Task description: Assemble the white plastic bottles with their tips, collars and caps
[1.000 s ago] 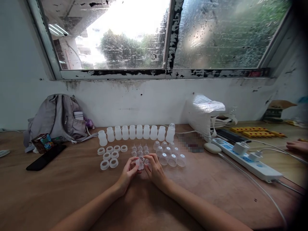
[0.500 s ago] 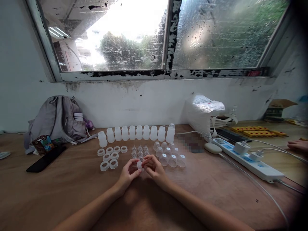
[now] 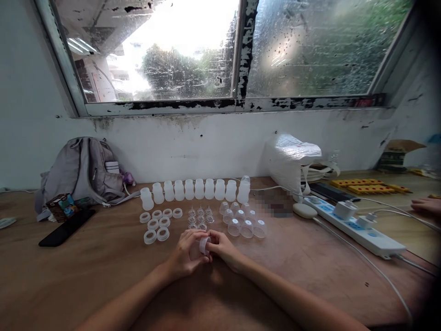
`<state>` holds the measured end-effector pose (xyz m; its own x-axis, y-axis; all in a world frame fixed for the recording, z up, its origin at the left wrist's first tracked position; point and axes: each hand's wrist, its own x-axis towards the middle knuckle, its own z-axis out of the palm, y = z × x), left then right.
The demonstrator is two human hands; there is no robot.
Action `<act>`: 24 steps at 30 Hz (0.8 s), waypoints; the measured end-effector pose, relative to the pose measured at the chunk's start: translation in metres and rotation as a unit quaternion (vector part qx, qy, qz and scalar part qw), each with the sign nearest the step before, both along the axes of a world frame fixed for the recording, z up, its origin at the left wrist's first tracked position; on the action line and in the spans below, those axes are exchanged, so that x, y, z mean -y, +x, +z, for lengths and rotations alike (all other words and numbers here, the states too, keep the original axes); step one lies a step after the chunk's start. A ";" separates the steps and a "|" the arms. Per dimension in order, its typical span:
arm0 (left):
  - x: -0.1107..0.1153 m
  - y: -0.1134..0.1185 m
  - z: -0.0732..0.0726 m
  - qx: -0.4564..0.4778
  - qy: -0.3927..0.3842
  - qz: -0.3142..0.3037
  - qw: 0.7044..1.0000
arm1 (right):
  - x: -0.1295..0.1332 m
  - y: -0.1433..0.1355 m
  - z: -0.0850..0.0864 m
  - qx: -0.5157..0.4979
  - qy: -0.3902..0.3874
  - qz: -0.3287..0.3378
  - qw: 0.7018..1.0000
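Note:
A translucent ring [image 3: 204, 246] is held between my two hands, low in the middle of the head view. The fingers and thumb of my left hand [image 3: 188, 252] curve round it from the left. My right hand [image 3: 223, 250] grips its right side, with fingertips at its opening. Just beyond are several clear nipples [image 3: 200, 219]. Similar white rings [image 3: 149, 236] lie in rows to the left, and clear domed caps [image 3: 247, 229] stand to the right. Frosted bottles [image 3: 189, 190] form a row behind; the rightmost bottle [image 3: 244, 191] has a clear cap on top.
A grey backpack [image 3: 82, 170], a small box [image 3: 62, 207] and a black phone [image 3: 65, 228] are at the left. To the right are a white bag [image 3: 287, 161], a round white device [image 3: 305, 211], a power strip [image 3: 358, 230] with cables, and another person's hand [image 3: 425, 205].
Both hands have come slightly nearer to me and the ring has turned, its opening now towards my right hand. My left hand wraps further round it.

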<state>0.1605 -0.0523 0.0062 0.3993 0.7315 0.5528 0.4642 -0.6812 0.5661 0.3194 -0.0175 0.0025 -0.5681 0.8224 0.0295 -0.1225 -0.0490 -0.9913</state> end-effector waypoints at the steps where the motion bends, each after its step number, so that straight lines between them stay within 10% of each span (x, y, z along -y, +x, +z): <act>1: -0.001 -0.001 -0.002 -0.011 0.020 0.008 1.000 | 0.000 -0.001 0.000 -0.004 0.001 -0.007 1.000; 24: -0.003 0.007 -0.011 -0.061 0.182 0.037 0.981 | -0.001 -0.007 -0.011 0.071 -0.011 -0.030 0.997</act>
<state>0.1677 -0.0491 -0.0043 0.4317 0.5240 0.7342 0.5694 -0.7896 0.2288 0.3123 -0.0167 -0.0087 -0.5155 0.8543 -0.0669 0.0161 -0.0684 -0.9975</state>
